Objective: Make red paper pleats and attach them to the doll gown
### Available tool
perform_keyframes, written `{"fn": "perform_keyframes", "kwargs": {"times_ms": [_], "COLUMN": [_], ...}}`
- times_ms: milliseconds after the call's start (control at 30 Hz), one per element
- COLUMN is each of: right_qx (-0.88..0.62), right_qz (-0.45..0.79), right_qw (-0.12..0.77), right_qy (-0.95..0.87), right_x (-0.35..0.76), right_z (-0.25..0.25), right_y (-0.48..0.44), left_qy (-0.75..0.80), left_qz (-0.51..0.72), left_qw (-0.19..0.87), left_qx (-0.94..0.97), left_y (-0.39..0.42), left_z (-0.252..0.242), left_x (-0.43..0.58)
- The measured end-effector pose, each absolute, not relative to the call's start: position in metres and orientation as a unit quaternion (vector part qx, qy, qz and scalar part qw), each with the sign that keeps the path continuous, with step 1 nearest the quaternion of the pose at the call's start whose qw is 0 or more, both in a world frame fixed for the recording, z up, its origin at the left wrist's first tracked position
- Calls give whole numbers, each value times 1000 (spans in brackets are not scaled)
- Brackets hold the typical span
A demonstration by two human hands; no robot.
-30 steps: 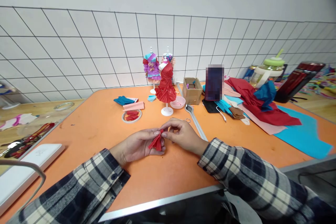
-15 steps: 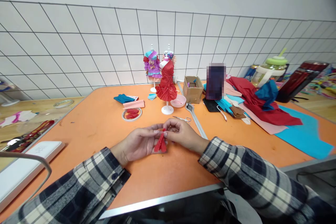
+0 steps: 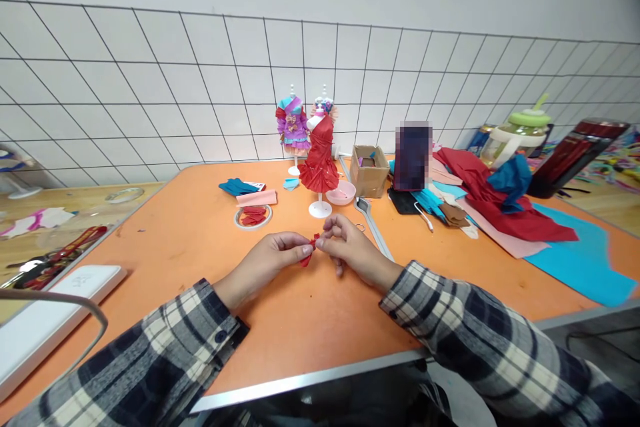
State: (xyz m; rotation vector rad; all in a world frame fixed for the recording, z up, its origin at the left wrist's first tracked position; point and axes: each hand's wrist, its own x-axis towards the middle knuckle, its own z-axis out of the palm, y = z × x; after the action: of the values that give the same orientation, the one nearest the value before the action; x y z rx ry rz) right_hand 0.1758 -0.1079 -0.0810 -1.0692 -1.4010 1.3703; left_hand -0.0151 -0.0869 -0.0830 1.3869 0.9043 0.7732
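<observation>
Between my hands, over the orange table (image 3: pixel 280 353), is a small gathered piece of red fabric (image 3: pixel 311 251). My left hand (image 3: pixel 273 255) pinches it between thumb and fingers from the left. The thumb and index finger of my right hand (image 3: pixel 350 245) close on its right edge, the other fingers loosely bent. Beyond them a small dress form wears a red ruffled dress (image 3: pixel 319 160). A round dish with red pieces (image 3: pixel 254 216) lies to the left of it, and a pink bowl (image 3: pixel 341 193) sits just right of its stand.
Farther back stand another dressed form (image 3: pixel 293 130), a cardboard box (image 3: pixel 369 173) and a dark phone (image 3: pixel 412 157). Red cloth (image 3: pixel 480 193) and blue cloth (image 3: pixel 590 260) cover the right side. A white device (image 3: pixel 60 320) with a cable lies at left.
My left hand has turned from palm up to a pinch on the red piece. The piece has tilted and shows less below the fingers. The view has shifted slightly.
</observation>
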Motion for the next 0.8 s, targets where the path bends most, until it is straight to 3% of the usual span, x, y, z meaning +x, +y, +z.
{"fn": "perform_keyframes", "kwargs": {"times_ms": [433, 600, 800], "right_qx": [-399, -480, -511], "right_qz": [604, 554, 426], "right_qw": [423, 405, 384], "right_qy": [-545, -546, -641], "right_x": [178, 179, 173], "right_z": [-85, -79, -80], "right_y": [-104, -105, -110], "left_qy": [379, 415, 475], "left_qz": [316, 354, 349], "left_qw": [635, 599, 485], "left_qx": [594, 587, 646], "left_y": [-91, -85, -84], "left_z": [-79, -82, -81], "left_x": [-15, -15, -11]}}
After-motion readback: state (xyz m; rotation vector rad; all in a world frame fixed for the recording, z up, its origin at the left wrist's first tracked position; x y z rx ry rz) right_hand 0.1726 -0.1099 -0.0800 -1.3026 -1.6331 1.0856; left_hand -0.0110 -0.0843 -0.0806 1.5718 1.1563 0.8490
